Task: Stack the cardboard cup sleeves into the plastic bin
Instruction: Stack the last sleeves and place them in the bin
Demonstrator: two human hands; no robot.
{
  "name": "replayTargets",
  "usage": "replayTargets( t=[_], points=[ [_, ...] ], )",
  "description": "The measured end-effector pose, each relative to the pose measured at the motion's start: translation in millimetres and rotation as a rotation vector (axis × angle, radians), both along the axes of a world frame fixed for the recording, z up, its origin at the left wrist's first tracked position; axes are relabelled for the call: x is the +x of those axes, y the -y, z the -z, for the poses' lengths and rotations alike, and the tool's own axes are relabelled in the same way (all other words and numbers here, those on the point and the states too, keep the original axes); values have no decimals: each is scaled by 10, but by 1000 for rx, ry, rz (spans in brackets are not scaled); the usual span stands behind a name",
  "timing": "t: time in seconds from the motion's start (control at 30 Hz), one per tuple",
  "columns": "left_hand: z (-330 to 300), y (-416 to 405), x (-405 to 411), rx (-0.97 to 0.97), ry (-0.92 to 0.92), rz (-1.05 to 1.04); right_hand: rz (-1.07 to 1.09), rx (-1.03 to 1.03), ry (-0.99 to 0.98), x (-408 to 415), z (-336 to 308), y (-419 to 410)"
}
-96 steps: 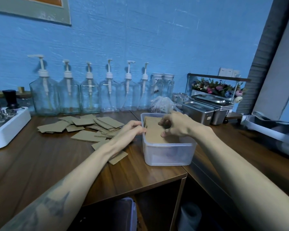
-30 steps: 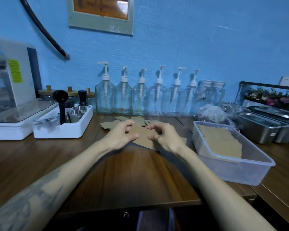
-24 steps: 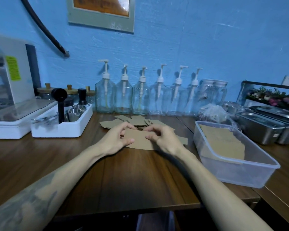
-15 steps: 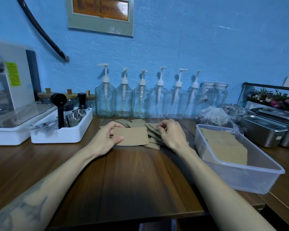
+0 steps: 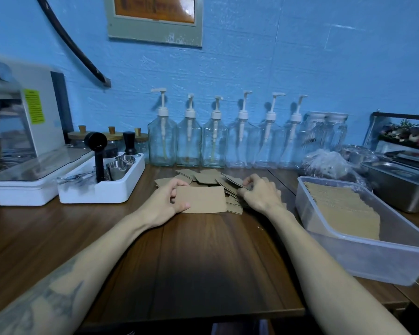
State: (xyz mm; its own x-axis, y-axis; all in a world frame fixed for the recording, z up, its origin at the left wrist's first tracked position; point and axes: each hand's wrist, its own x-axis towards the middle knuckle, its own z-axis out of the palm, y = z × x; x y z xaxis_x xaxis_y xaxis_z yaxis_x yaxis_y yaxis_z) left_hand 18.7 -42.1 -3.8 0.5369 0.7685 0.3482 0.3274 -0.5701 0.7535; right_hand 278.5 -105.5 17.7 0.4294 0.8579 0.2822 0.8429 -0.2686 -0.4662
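Right hand (image 5: 259, 194) dug deeper, pinching sleeve pile (image 5: 218, 181), fingertips hidden; left hand (image 5: 166, 201) grips sleeve (image 5: 201, 199).

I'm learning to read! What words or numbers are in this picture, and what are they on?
Nothing here can be read.
Yellow sticker on the white machine: printed lines, too small and blurred.
Framed orange sign on the wall: dark writing, too blurred.
Pump bottles and plastic bin: no labels seen.
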Motion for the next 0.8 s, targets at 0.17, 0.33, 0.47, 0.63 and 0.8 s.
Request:
replayTargets(
  t=[0.17,0.33,0.47,0.63,0.8],
  points=[
    [-3,28,0,13,-8,-4,-26,-21,91,-79,50,11],
    [1,38,-6,12,-12,-7,-32,27,55,-56,37,34],
    [6,46,-4,7,-15,-8,-35,141,85,-55,-4,63],
    [9,39,8,-20,7,8,-143,355,-315,-141,-123,121],
    [29,24,7,-44,-5,15,-259,428,-799,-261,-152,205]
  ],
)
